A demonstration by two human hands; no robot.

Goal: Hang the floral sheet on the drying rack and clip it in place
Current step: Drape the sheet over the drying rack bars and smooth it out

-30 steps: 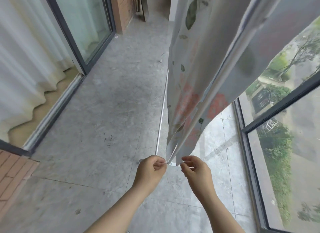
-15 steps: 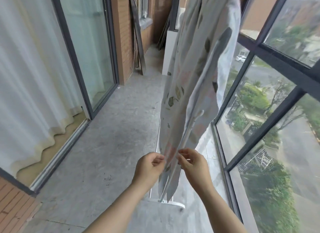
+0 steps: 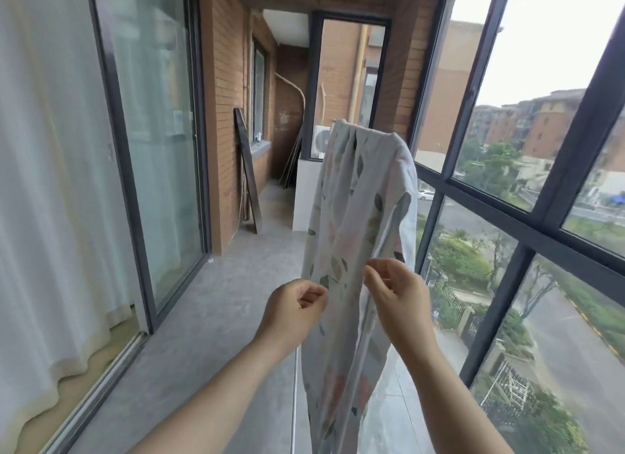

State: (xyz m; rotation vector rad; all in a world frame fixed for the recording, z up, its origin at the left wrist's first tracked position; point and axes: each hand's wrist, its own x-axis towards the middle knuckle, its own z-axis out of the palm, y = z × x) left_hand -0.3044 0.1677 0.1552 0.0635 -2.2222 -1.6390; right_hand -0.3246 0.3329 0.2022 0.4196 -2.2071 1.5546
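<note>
The floral sheet (image 3: pixel 355 217), pale with green leaves and pink blooms, hangs folded over the drying rack's top bar (image 3: pixel 341 121) and is seen edge-on. My left hand (image 3: pixel 294 306) pinches the sheet's left edge at mid-height between thumb and curled fingers. My right hand (image 3: pixel 397 293) pinches the right-hand fold at about the same height. A thin lower rod of the rack (image 3: pixel 295 389) shows beneath my left wrist. A small dark spot sits near the sheet's top; I cannot tell whether it is a clip.
I stand on a narrow balcony with a grey tiled floor (image 3: pixel 236 284). Sliding glass doors with white curtains (image 3: pixel 50 183) line the left, tall dark-framed windows (image 3: pixel 527 223) the right. A dark board (image 3: pixel 248 169) leans on the brick wall; a white low wall (image 3: pixel 304 196) stands behind the rack.
Both hands have risen along the sheet's edges from the bottom hem to mid-height. The view has tilted up from the floor to the rack's top.
</note>
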